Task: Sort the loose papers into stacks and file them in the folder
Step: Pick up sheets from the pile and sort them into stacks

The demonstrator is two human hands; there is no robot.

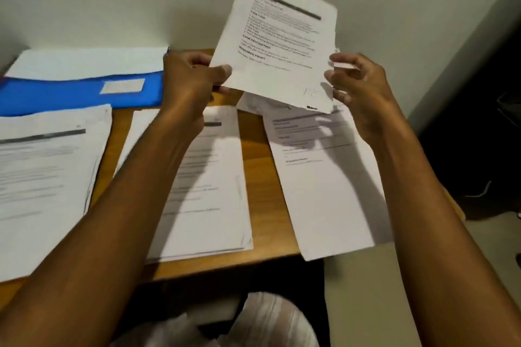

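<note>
Your left hand [194,79] pinches a printed sheet [277,42] raised above the bench [270,205]; your right hand's [355,84] fingers [342,59] curl at its far edge, grip unclear.

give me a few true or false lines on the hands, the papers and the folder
1. The left hand pinches the raised sheet. True.
2. The folder is red. False: it is blue.
3. The folder lies on the table, far left. True.
4. The raised sheet is blank. False: it carries printed text.
5. The right hand rests flat on the table. False: it is up at the sheet's right edge.
</note>
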